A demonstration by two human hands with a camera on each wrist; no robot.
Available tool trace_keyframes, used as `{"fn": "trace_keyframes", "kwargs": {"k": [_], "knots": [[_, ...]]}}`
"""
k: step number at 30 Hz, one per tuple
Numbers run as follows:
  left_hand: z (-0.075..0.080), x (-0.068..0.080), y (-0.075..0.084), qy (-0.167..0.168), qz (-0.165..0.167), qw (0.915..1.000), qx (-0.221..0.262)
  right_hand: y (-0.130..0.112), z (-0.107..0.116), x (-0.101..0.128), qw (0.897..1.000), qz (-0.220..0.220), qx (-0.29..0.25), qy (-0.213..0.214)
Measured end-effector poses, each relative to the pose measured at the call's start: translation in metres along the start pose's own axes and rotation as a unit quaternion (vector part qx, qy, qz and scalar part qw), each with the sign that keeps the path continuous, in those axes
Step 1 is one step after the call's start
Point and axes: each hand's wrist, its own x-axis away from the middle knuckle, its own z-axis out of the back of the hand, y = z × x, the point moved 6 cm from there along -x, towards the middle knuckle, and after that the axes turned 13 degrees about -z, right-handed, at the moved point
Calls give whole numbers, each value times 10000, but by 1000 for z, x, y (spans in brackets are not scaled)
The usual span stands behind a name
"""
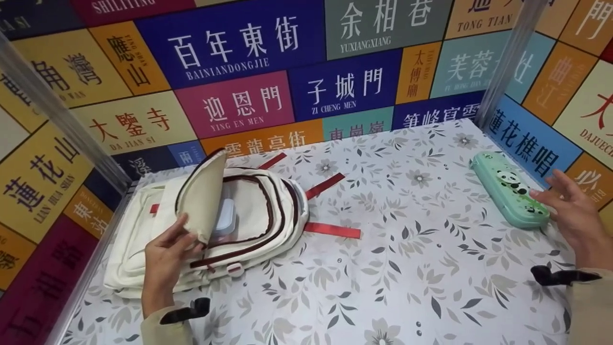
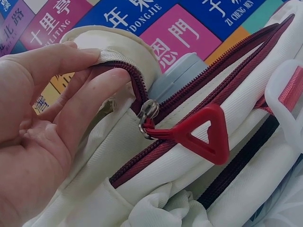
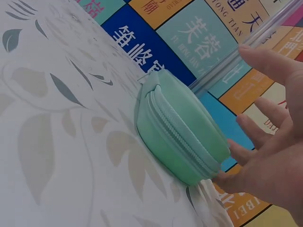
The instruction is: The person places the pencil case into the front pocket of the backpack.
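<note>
A cream backpack (image 1: pixel 258 201) with dark red zips lies on the table at the left. My left hand (image 1: pixel 167 254) pinches the edge of its unzipped front flap (image 1: pixel 203 201) and holds it raised. Inside the opened pocket sits a pale blue box (image 1: pixel 227 218), partly hidden by the flap. A red triangular zip pull (image 2: pixel 206 135) hangs beside the fingers in the left wrist view. At the far right lies a mint green pencil case (image 1: pixel 510 189) with pandas on its lid. My right hand (image 1: pixel 577 215) is spread at its near right end, fingers loose and not wrapped round it.
The table (image 1: pixel 383 268) has a grey leaf and flower pattern. Behind it and at both sides stand panels (image 1: pixel 239 110) printed with colourful signs, with clear corner posts (image 1: pixel 507 62). Red straps (image 1: pixel 333 230) stick out from the backpack's right end.
</note>
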Motion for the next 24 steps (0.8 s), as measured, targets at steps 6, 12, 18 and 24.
{"fn": "trace_keyframes", "kwargs": {"k": [6,12,18,24], "knots": [[4,1,2,-13,-79,9999,-115,8,-5,-7,9901,-191,1388,-81],[3,1,1,-64,-160,9999,-6,17,-6,-11,9799,-323,1967,-94],[0,-1,0,-56,-148,9999,9,20,-3,-13,9605,-451,2747,-12],[-1,1,-3,-10,-39,9998,-179,18,0,-11,9491,-481,3113,73]]}}
